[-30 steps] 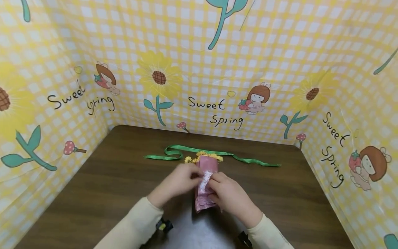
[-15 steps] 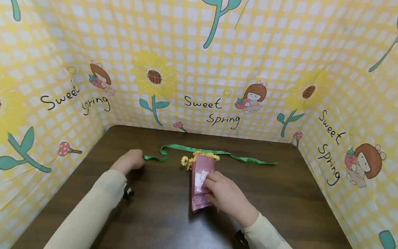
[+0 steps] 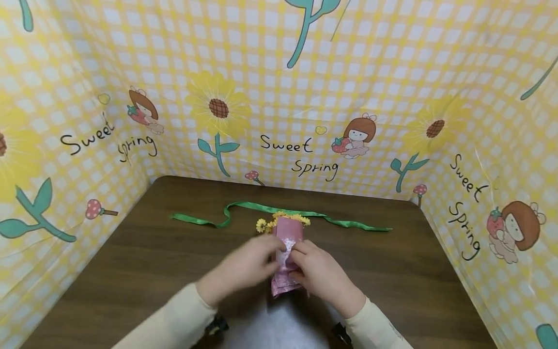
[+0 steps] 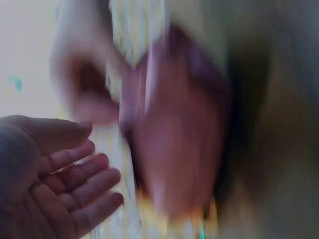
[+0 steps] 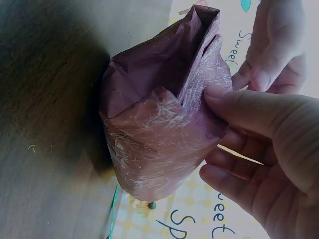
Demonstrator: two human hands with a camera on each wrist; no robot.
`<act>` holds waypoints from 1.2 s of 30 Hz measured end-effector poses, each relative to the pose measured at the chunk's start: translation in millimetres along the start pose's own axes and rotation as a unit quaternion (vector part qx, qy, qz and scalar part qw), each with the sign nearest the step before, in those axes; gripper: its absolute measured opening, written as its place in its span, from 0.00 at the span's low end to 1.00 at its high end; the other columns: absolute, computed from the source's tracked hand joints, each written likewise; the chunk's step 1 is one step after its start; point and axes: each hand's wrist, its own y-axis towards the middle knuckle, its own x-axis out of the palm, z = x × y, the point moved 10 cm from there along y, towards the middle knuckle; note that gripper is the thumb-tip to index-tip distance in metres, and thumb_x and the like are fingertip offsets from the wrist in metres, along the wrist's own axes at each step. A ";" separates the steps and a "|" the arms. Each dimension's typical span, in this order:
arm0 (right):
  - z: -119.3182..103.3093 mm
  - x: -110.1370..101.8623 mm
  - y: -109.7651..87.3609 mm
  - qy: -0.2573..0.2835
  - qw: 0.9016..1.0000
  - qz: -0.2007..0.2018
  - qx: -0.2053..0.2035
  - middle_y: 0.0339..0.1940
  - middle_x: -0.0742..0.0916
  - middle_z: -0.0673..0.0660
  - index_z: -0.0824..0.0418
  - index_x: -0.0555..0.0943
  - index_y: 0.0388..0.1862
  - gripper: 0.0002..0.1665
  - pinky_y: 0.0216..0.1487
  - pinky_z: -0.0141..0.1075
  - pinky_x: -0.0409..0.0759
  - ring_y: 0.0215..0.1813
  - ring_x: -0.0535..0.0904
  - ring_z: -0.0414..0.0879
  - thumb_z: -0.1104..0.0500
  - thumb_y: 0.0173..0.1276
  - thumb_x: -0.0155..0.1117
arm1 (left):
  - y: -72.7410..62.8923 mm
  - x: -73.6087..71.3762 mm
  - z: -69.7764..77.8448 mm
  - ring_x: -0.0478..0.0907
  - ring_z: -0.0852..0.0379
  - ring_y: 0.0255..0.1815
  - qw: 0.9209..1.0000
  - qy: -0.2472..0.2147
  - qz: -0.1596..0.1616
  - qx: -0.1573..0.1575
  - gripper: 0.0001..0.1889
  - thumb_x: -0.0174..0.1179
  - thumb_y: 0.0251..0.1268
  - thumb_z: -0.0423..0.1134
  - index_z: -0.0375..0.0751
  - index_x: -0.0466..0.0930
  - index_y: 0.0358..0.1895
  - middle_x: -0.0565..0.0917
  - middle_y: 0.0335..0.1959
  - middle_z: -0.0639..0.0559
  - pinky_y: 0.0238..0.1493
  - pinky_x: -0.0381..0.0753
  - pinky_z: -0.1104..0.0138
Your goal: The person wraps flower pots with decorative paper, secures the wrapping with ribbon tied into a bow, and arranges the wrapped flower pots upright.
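A bouquet (image 3: 289, 232) wrapped in shiny pink paper lies at the middle of the table, small yellow flowers (image 3: 279, 215) poking out of its far end. My right hand (image 3: 322, 274) pinches the right side of the wrapping; in the right wrist view its thumb (image 5: 244, 104) presses on the paper above the fingers. My left hand (image 3: 244, 264) is at the bouquet's left side. The left wrist view is blurred, but shows its fingers (image 4: 84, 184) loosely extended, apart from the paper. The folded near end of the wrapping (image 5: 144, 79) gapes in the right wrist view.
A long green ribbon (image 3: 261, 207) lies across the table behind the bouquet, its left end bent in a curve. The dark wooden table (image 3: 131, 271) is enclosed on the visible sides by a yellow checked cloth (image 3: 279, 97) with printed flowers.
My left hand went from the bouquet out to the ribbon's left end and is back beside the bouquet. That ribbon end now lies farther left. The right hand has stayed on the wrapping.
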 end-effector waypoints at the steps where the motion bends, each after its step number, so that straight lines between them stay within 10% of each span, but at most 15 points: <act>1: -0.6 0.1 0.6 0.000 1.000 0.000 -0.002 0.39 0.81 0.42 0.49 0.81 0.34 0.16 0.45 0.34 0.81 0.46 0.76 0.40 0.54 0.55 0.83 | 0.0 5.9 12.2 0.80 0.55 0.49 1.000 0.004 -0.003 0.006 0.13 0.70 0.62 0.37 0.42 0.83 0.49 0.85 0.46 0.51 0.52 0.83 0.59; 8: 24.5 -3.4 0.9 0.119 0.992 -0.044 0.007 0.41 0.85 0.43 0.52 0.86 0.38 0.10 0.50 0.34 0.82 0.46 0.80 0.38 0.52 0.61 0.79 | -1.3 16.2 25.7 0.77 0.57 0.45 0.997 0.074 0.019 -0.031 0.10 0.74 0.55 0.35 0.44 0.84 0.39 0.82 0.41 0.54 0.45 0.82 0.63; 13: 142.0 -10.7 -18.4 0.107 0.984 -0.019 0.143 0.43 0.88 0.53 0.60 0.87 0.46 0.10 0.50 0.46 0.83 0.47 0.84 0.48 0.61 0.67 0.72 | 1.6 22.4 30.1 0.79 0.56 0.50 0.995 0.099 0.005 -0.018 0.09 0.72 0.58 0.37 0.44 0.86 0.42 0.83 0.46 0.53 0.51 0.83 0.64; 20: 279.0 4.0 -78.4 0.009 0.944 -0.066 0.324 0.50 0.83 0.68 0.68 0.83 0.56 0.17 0.51 0.59 0.80 0.51 0.81 0.65 0.69 0.69 0.63 | 1.5 24.6 33.0 0.81 0.57 0.49 0.995 0.102 -0.003 -0.020 0.06 0.68 0.62 0.39 0.45 0.87 0.41 0.83 0.46 0.54 0.47 0.85 0.64; 25: 304.7 16.6 -99.8 0.013 0.931 -0.138 0.338 0.49 0.84 0.70 0.67 0.86 0.50 0.14 0.52 0.61 0.79 0.52 0.81 0.67 0.70 0.67 0.63 | -1.8 23.4 35.1 0.80 0.58 0.48 0.993 0.119 -0.014 -0.012 0.06 0.62 0.66 0.35 0.45 0.88 0.42 0.83 0.46 0.55 0.45 0.85 0.66; 36: 321.1 -16.2 -137.1 -0.010 0.905 -0.158 0.395 0.52 0.85 0.73 0.69 0.85 0.50 0.17 0.46 0.61 0.81 0.50 0.82 0.69 0.72 0.67 0.53 | 3.8 21.3 31.5 0.78 0.58 0.46 0.996 0.084 0.000 0.000 0.09 0.61 0.65 0.27 0.44 0.88 0.39 0.82 0.42 0.55 0.47 0.82 0.68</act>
